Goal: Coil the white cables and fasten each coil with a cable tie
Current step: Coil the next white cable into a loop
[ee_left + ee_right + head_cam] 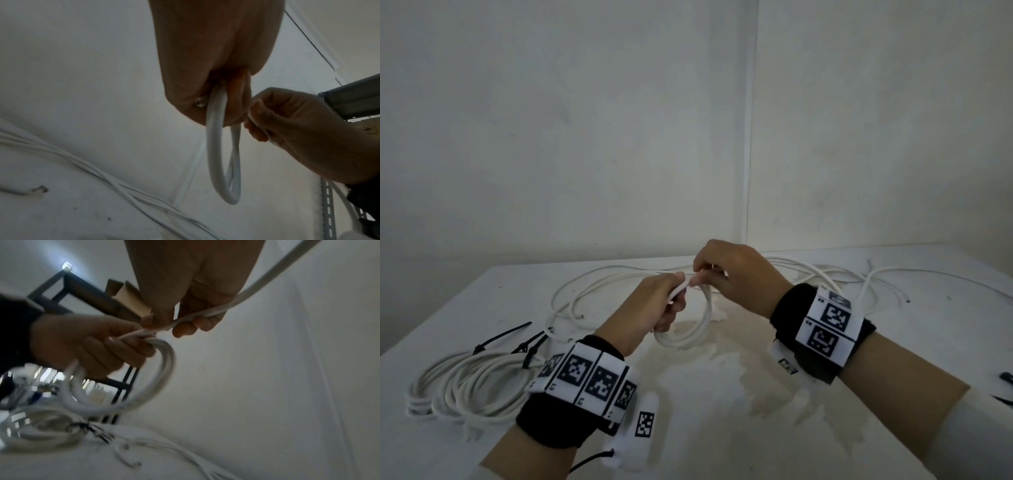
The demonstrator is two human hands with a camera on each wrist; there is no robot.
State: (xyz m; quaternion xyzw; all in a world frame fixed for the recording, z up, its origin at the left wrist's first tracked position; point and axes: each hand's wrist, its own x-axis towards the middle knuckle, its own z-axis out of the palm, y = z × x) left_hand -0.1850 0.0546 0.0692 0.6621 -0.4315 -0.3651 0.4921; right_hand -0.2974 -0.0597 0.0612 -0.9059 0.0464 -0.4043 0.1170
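Note:
My left hand (664,301) grips a small coil of white cable (697,329) that hangs above the middle of the white table (722,428); the coil's loops (213,154) dangle below its fist (216,65). Just right of it, my right hand (726,274) pinches the running strand of the same cable (226,308) between thumb and fingers and holds it against the top of the coil (160,369). The left hand (86,344) has its fingers wrapped round the loops. The right hand (287,123) shows the strand passing under its fingertips.
Finished white coils (465,380) with black cable ties (500,337) lie at the table's left. Loose white cable (592,284) sprawls along the back and to the right (876,284). Walls meet in a corner close behind. A dark item (1005,377) sits at the right edge.

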